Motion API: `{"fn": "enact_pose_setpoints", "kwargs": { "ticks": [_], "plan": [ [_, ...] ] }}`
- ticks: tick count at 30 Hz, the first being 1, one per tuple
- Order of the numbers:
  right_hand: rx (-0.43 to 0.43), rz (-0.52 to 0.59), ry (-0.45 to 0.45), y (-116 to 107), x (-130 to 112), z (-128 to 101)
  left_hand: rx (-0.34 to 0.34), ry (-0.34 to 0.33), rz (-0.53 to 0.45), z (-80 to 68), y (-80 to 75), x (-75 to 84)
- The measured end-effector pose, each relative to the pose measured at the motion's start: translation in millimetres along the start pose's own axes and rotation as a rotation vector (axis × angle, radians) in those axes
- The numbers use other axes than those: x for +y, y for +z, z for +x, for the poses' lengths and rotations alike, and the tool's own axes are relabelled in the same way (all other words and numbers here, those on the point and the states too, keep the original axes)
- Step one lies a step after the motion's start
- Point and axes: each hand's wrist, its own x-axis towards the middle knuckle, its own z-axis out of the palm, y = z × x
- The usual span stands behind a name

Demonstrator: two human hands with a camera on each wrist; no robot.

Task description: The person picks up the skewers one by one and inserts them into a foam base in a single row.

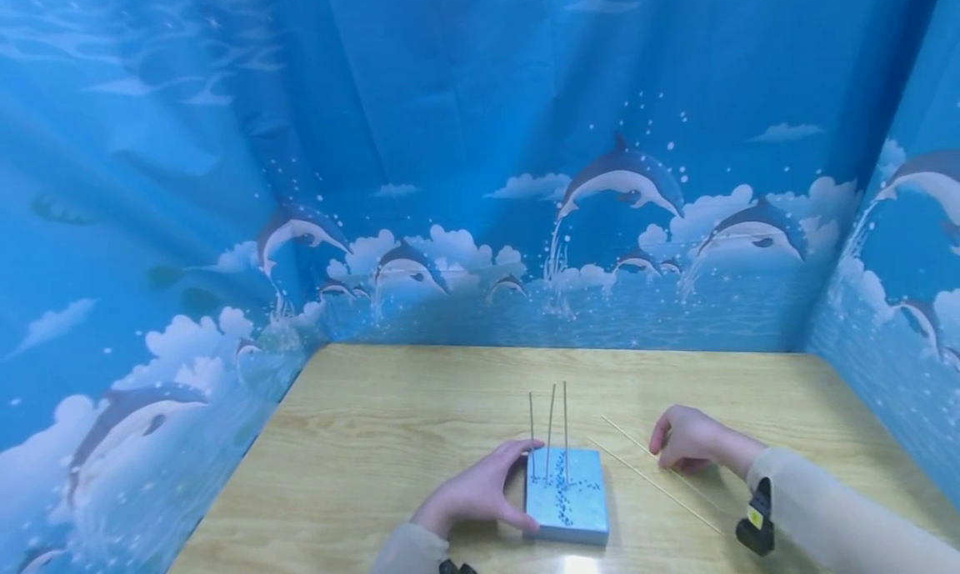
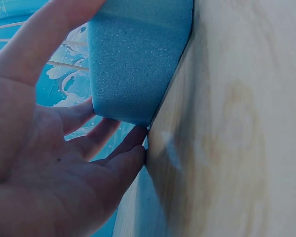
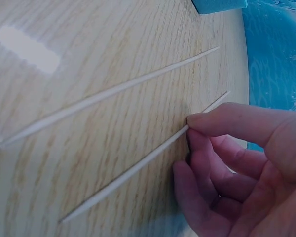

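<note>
A light blue foam block (image 1: 587,507) lies on the table, its top pitted with many small dark holes. Three thin sticks (image 1: 566,424) stand upright in its left half. My left hand (image 1: 480,491) holds the block from the left, thumb at the near side and fingers at the far corner; in the left wrist view the foam side (image 2: 133,64) sits between them. To the right, my right hand (image 1: 693,441) pinches a thin wooden skewer (image 3: 133,168) between thumb and forefinger, the skewer lying along the tabletop. A second skewer (image 1: 652,480) rests between that hand and the block.
The wood-grain table (image 1: 360,441) is enclosed at the back and sides by blue curtains (image 1: 465,141) printed with dolphins and clouds. A dark device (image 1: 757,520) is strapped to the right wrist. Light glares off the tabletop near the front edge.
</note>
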Motion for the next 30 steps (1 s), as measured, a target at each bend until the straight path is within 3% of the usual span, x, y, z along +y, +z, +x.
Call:
{"fn": "enact_pose_setpoints", "kwargs": {
  "ticks": [16, 30],
  "plan": [
    [-0.007, 0.016, -0.029, -1.9, 2.4, 0.6, 0.0, -0.009, -0.008, -0.1, 0.1, 1.0],
    [-0.131, 0.247, -0.029, -27.9, 12.6, -0.5, -0.004, -0.007, -0.026, -1.0, -0.6, 1.0]
  ]
}}
